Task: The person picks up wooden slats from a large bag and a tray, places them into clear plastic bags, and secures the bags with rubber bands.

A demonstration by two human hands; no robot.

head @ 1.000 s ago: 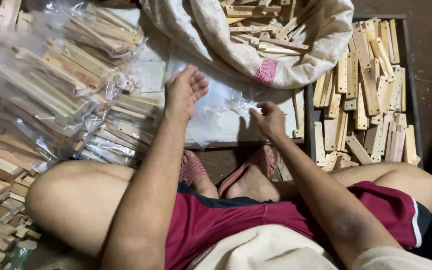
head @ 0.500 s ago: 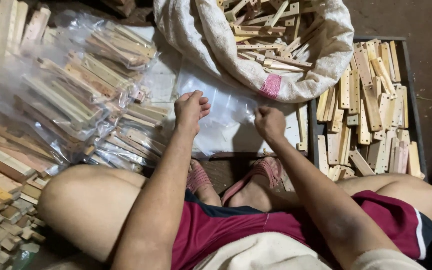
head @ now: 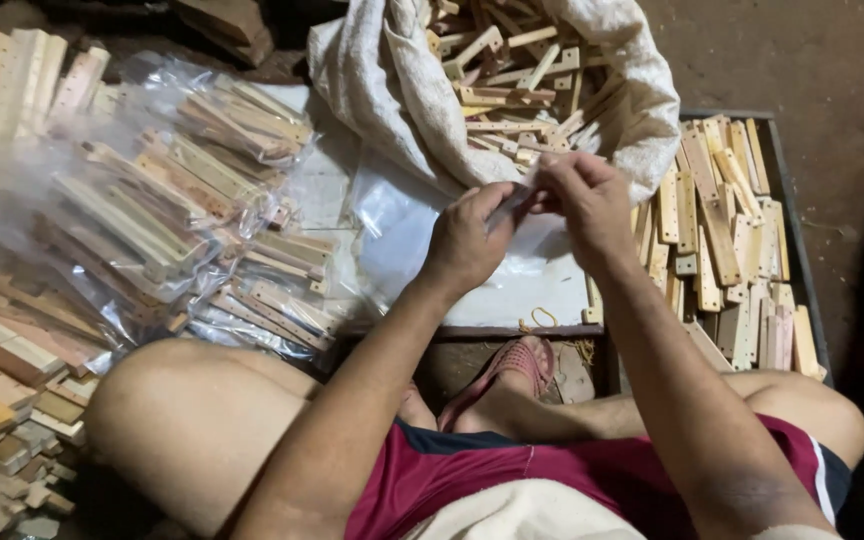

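Both hands have come up off the plastic sheet since half a second ago and now meet in the air, just in front of the sack's mouth. Left hand (head: 467, 240) and right hand (head: 582, 200) are pinched together on a small clear plastic bag (head: 508, 207), fingers narrow and closed on it from either side. The bag runs between the two hands, its long axis tilted from lower left up to upper right, the upper end tucked under the right hand's fingertips. How much of the bag is folded inside the grip is hard to tell.

Right behind the hands sits the white cloth sack (head: 392, 90), open and full of short wooden strips (head: 512, 80) lying every which way. Under the hands is a pile of flat clear plastic bags (head: 532, 280) on a board. To the right, a dark tray (head: 802, 270) holds more drilled wooden strips, mostly lying lengthways away from the person. Over on the left, filled bags of strips (head: 172, 210) are heaped up, long axes slanting. A pink sandal (head: 512, 365) shows between the knees.
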